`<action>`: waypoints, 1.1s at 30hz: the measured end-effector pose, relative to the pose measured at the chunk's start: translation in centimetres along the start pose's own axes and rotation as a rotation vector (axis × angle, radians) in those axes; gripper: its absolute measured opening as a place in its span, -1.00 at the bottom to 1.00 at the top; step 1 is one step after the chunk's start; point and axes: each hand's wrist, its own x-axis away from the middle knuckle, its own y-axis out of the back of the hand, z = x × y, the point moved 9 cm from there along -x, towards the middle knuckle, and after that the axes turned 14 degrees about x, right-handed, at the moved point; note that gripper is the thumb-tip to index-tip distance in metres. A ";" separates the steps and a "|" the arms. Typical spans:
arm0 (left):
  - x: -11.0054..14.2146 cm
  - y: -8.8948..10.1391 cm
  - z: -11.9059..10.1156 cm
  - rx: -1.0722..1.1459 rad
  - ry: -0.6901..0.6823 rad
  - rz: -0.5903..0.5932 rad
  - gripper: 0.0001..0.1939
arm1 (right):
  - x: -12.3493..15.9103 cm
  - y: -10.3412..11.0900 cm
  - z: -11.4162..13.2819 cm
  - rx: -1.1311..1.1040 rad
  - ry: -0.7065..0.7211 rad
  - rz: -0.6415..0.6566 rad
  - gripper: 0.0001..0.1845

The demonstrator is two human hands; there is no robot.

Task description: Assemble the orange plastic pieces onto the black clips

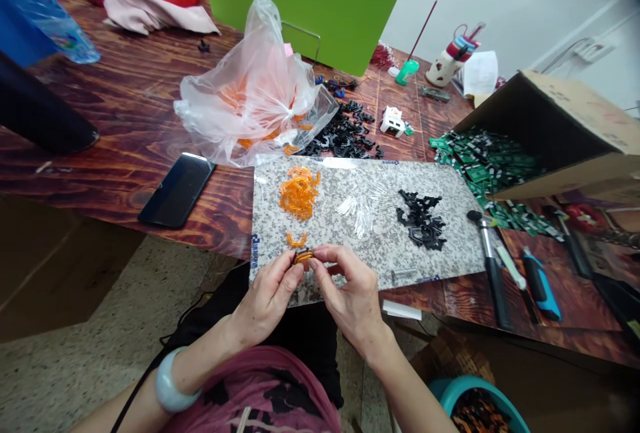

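Observation:
Both hands work just above the near edge of a speckled granite slab point(380, 250). My left hand point(267, 296) and my right hand point(350, 286) pinch a small orange-and-black plastic piece point(303, 257) between their fingertips. Its exact shape is partly hidden by my fingers. On the slab lie a heap of orange plastic pieces point(299, 193), one loose orange piece point(297, 240), several clear plastic pieces point(363, 210) and a pile of black plastic pieces point(421, 221).
A plastic bag holding orange pieces point(255, 93) and a black-parts heap point(345, 133) sit on the wooden table point(125, 110). A phone point(177, 190) lies left; a tipped cardboard box point(550, 130) spills green-and-black pieces point(485, 166). Hand tools point(540, 284) lie right.

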 end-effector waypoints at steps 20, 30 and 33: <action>0.0 -0.1 -0.7 -0.156 -0.026 0.002 -0.79 | -0.2 -0.6 -1.5 -0.159 -0.122 0.202 -0.77; 0.0 -1.2 -1.5 -0.238 -0.138 0.121 -0.79 | 0.6 -1.6 -2.8 -0.233 -0.171 0.314 -0.82; 0.1 -1.5 -1.8 -0.233 -0.139 0.164 -0.78 | 0.8 -1.5 -2.8 -0.204 -0.161 0.335 -0.83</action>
